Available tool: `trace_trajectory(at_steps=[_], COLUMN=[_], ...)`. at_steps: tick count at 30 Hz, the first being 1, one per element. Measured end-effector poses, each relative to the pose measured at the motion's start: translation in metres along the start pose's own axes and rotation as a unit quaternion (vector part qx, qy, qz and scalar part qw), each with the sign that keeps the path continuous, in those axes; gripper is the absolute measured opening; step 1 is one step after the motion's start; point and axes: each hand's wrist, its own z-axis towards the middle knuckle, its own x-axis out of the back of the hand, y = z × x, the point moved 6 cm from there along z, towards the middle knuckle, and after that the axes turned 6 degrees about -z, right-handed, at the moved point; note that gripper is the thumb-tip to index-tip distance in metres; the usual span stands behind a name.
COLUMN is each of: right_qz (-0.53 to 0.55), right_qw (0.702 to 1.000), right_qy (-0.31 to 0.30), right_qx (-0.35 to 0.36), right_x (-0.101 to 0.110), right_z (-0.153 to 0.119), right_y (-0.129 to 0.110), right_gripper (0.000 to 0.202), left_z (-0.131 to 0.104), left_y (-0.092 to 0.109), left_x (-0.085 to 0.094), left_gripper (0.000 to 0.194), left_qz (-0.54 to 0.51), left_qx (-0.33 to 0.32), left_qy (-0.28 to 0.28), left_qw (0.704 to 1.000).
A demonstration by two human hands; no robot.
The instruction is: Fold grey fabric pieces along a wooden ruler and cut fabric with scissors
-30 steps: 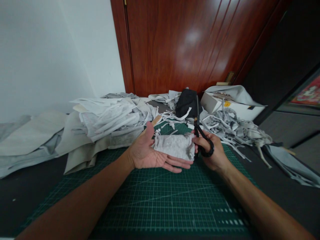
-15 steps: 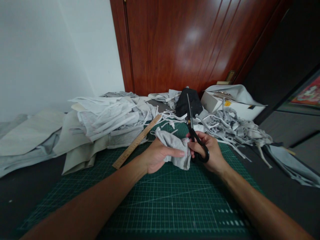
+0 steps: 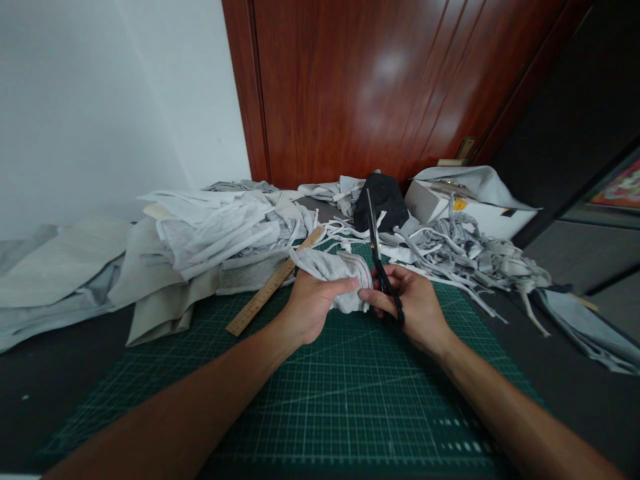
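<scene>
A small piece of light grey fabric (image 3: 330, 267) with a stitched edge is held above the green cutting mat (image 3: 320, 393). My left hand (image 3: 315, 303) is closed on it, thumb lying across the top. In my right hand (image 3: 413, 300) is a pair of black-handled scissors (image 3: 377, 257), blades pointing up and away and looking closed. The right thumb and fingertips also touch the fabric's right edge. Some of the right fingers are hidden behind the handles.
A wooden ruler (image 3: 275, 280) lies slantwise on the mat. Piled grey and white cloth (image 3: 220, 230) is at the left. Tangled cords and strips (image 3: 465, 247) lie at the right, before a white box (image 3: 500, 217). A black object (image 3: 381, 200) sits near the door (image 3: 350, 93).
The fabric has been turned, and its stitched edge now faces up more. My right thumb has come onto that edge. The scissors have shifted slightly left.
</scene>
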Motion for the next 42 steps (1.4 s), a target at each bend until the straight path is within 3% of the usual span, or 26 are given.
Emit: trace_trajectory(at_steps=[11,17,21,32,37,42], right_qz=[0.016,0.028,0.032,-0.015,-0.039,-0.064], right_qw=[1.000,0.999,0.999,1.000,0.998,0.993], right_qy=[-0.001,-0.012,0.000,0.003,-0.045,-0.102], right_qx=[-0.009,-0.010,-0.008,0.009,0.013,0.015], right_x=[-0.003,-0.004,-0.003,-0.002,-0.011,-0.023], right_z=[-0.001,-0.002,-0.001,-0.001,-0.005,-0.013], right_y=[-0.001,-0.001,-0.001,-0.003,0.001,0.006], right_gripper=[0.040,0.041,0.042,0.049,0.046,0.039], left_z=[-0.002,-0.005,-0.005,0.004,0.013,0.021], left_y=[-0.005,-0.006,-0.006,0.013,0.041,0.060], left_x=[-0.003,-0.012,-0.009,0.000,0.012,0.023], left_gripper=[0.049,0.041,0.048,0.044,0.039,0.048], left_qz=[-0.041,-0.013,0.019,0.097,0.059,0.005], left_qx=[0.066,0.105,0.098,-0.034,-0.142,-0.179], left_qy=[0.021,-0.050,-0.057,-0.005,0.062,0.110], left_qw=[0.997,0.993,0.993,0.995,0.986,0.978])
